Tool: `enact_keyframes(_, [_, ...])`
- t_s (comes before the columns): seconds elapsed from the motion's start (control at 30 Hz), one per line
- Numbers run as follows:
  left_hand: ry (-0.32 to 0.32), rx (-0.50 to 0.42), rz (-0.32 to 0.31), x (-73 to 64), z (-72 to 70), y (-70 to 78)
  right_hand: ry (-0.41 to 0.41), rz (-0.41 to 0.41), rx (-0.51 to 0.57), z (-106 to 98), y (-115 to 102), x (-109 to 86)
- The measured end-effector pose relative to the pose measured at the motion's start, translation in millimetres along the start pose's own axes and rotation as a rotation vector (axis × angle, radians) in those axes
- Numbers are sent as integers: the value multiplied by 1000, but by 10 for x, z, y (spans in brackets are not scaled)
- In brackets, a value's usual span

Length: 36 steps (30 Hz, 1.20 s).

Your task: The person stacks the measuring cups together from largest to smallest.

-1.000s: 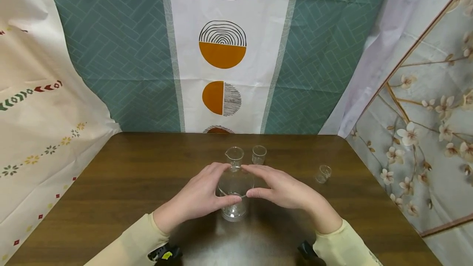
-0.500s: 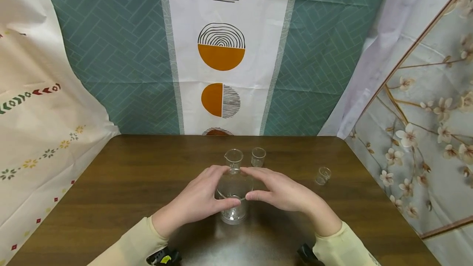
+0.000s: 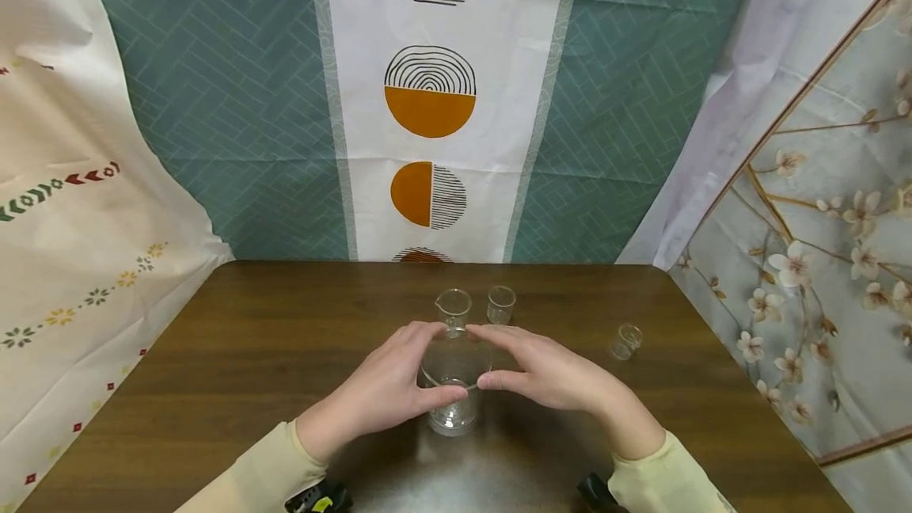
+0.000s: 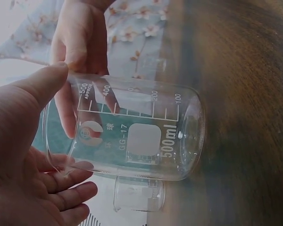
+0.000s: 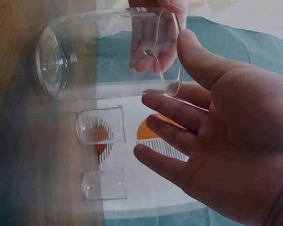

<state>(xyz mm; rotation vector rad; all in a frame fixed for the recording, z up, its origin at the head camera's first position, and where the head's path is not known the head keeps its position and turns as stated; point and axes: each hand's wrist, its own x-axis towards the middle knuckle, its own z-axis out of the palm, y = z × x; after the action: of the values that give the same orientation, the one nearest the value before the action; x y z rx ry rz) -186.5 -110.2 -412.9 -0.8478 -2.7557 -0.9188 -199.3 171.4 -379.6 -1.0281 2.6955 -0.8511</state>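
Large glass beaker (image 3: 456, 366): stands upright, mouth up, between both hands, over the near middle of the wooden table (image 3: 285, 339). Contact between base and tabletop: cannot tell. Bears white print on its wall in the left wrist view: graduations from 100 to 500, "GG-17", "500ml".

Left hand (image 3: 388, 378): curved round the left side of the mouth, clamped on the beaker at the rim. Thumb along the near rim, index toward the far rim. Lower fingers fanned out beside the glass in the left wrist view.

Right hand (image 3: 549, 366): same grip from the right side, clamped on the rim between thumb and index. Remaining fingers spread, off the glass in the right wrist view. Thumb tips close, not touching; index tips likewise.

Spouted beaker (image 3: 454, 302): behind the large one, lower part hidden. Second small beaker (image 3: 501, 303): just right of the spouted one, apart. Third small beaker (image 3: 628, 341): well apart, farther right.

Pale yellow sleeves (image 3: 264, 457) on both forearms. Beyond the table, teal-and-white hanging cloth (image 3: 235, 101) with orange half-circles; floral cloth (image 3: 805, 323) at right.
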Motion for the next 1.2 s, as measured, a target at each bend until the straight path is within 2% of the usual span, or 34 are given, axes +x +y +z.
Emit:
enact_keyframes(0.57, [21,3,11,-36,21,10,19,26,8,-14,48,17])
enact_keyframes(1.2, [22,17,8,-32,33,7,129,18,-7,-49,91,137])
